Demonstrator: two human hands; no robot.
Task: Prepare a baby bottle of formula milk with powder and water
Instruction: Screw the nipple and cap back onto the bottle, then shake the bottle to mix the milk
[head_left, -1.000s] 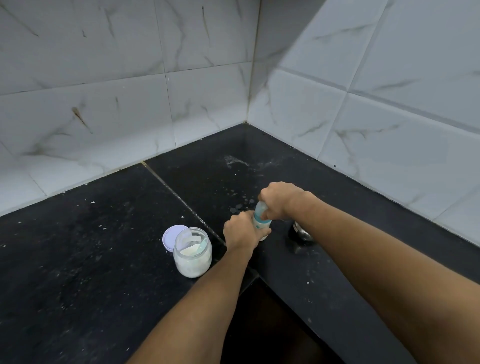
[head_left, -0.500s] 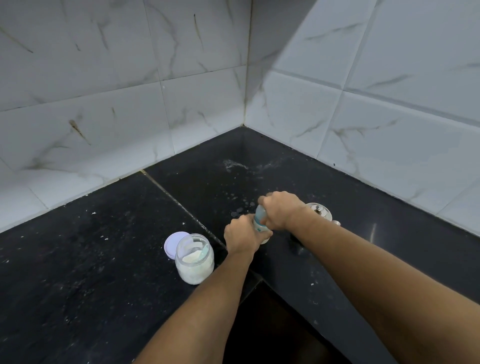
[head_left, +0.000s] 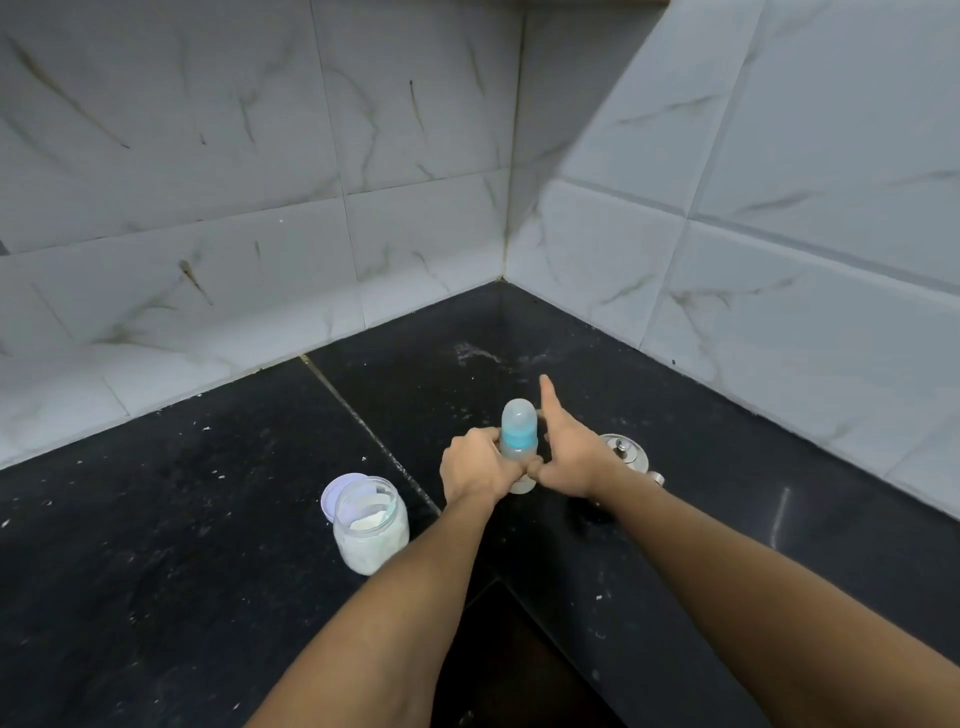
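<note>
Through the head camera, I saw the baby bottle near the middle of the black desk, in front of the corner where the two tiled walls met. It was a small, cloudy translucent bottle with a pale blue collar around its neck and a clear rounded cap over the top. It stood upright with its long axis vertical, and the cap pointed up. Only a pale sliver of its base showed below the hands, apparently down on the desk.

My left grip, a bare hand, was wrapped around the bottle's body from the left, fingers curled about it below the blue collar. My right grip sat just to the right of the bottle. Its forefinger was stretched straight out toward the corner, and its thumb was bent in against the bottle's lower part, next to the left knuckles. The other fingers were hidden behind the hand, so I could not tell whether that grip held the bottle or only touched it.

To the left, well apart from the bottle, an open glass jar stood with white powder inside, and its round pale lid lay flat behind it, touching or nearly so. Just right of the right grip was a shiny steel lid with a knob. White specks were scattered across the desk.
</note>
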